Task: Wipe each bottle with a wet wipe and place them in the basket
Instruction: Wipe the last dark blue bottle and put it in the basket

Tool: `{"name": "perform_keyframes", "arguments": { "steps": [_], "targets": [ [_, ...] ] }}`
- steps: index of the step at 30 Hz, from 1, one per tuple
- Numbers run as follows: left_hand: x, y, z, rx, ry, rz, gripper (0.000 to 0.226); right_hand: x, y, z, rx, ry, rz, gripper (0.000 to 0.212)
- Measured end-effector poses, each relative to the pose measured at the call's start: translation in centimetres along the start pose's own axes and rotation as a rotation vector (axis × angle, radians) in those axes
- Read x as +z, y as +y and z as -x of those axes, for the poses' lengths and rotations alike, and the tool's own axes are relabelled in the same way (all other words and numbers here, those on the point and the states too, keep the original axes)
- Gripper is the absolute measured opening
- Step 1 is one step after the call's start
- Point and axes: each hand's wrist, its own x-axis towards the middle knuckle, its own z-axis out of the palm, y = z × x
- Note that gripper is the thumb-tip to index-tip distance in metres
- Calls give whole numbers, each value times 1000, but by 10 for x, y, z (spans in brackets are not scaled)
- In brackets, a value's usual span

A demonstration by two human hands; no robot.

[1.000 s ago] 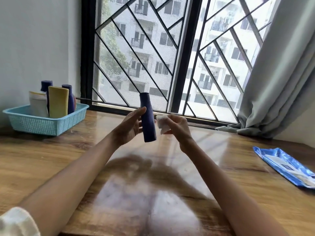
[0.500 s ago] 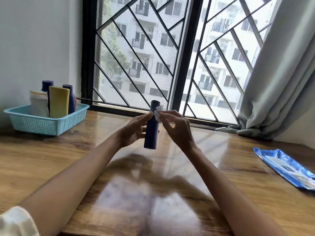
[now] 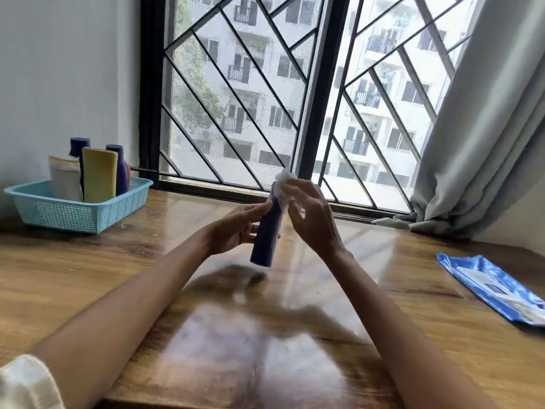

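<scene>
The wet wipe point(image 3: 283, 187) has climbed since a second ago: it was beside the dark blue bottle point(image 3: 267, 231) at mid-height, and now the right hand point(image 3: 309, 219) is pressing it against the bottle's top end. The bottle has tipped a little too, its top leaning away toward the window. The left hand point(image 3: 236, 228) is gripping the bottle round its middle, fingers curled behind it and thumb lying along the near side, holding it in the air above the wooden table point(image 3: 88, 276). The right hand's fingertips are pinching the bunched wipe onto the cap. The bottle's long axis is running nearly upright, bottom end toward the person, top under the wipe, so the unwiped length seems to lie below the right hand's grip; a downward stroke looks like the natural follow-on. The blue basket point(image 3: 73, 214) is sitting well off to the left, nearer the left hand, already holding several bottles. The wipes packet point(image 3: 495, 287) is lying at the right.
</scene>
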Motion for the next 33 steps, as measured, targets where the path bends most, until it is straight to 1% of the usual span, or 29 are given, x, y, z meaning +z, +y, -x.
{"name": "perform_keyframes", "arguments": {
  "steps": [2,4,8,10,12,14,16,19,20,23,24,26,29,31,33],
  "targets": [
    [-2,1,1,10,19,11,81,1,-5,-1,-91,-66,25,30],
    [-6,1,1,31,44,4,83,2,-12,-5,-125,-102,-11,31],
    [-10,5,2,68,74,59,86,0,-7,-4,-29,-65,-83,25],
    [-10,6,1,78,62,90,86,2,-3,0,24,-70,-87,31],
    [-7,6,1,66,35,88,81,7,-3,2,38,-75,-99,39],
    [-6,5,1,77,27,103,73,11,-9,-1,39,-42,-124,38],
    [-10,6,2,108,40,143,65,15,-20,-2,-2,-19,-132,37],
    [-21,7,3,138,101,206,69,21,-27,3,-120,-54,-152,31],
    [-23,7,3,142,109,221,71,22,-26,3,-105,-59,-176,29],
    [-20,8,4,127,88,236,70,20,-19,3,76,-17,-251,21],
    [-17,8,4,116,76,236,72,19,-16,3,107,3,-242,20],
    [-12,8,2,91,51,222,73,17,-13,4,86,37,-182,22],
    [-12,7,1,105,55,239,66,16,-20,2,-10,27,-137,31],
    [-17,6,2,127,105,250,58,16,-30,1,-50,-27,-180,35],
    [-20,7,4,141,158,260,46,15,-33,2,-46,-73,-211,33]
  ]
}}
